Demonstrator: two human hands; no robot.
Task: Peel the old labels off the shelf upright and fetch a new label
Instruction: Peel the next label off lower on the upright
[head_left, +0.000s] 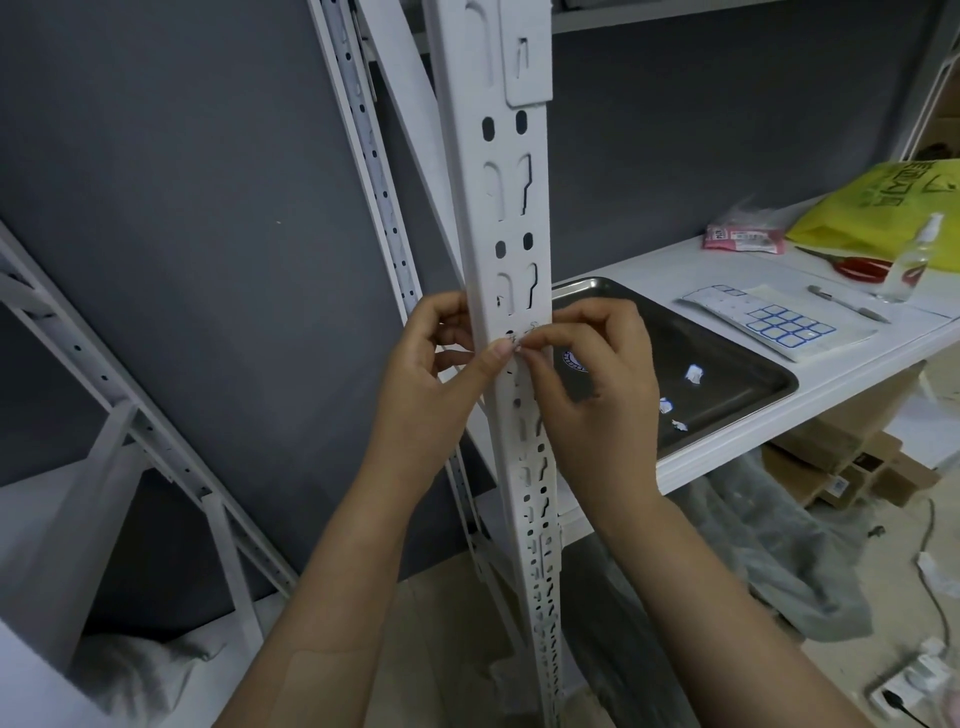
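The old label (515, 340), a torn remnant, clings to the shelf upright (506, 208) at centre. The grip of the left hand (431, 379) clasps the upright; that of the right hand (587, 379) pinches the scrap's edge. Likely thin, tear-prone paper: lift a loose corner slowly. The label sheet (779, 322) lies at 3 o'clock on the shelf (649, 265)
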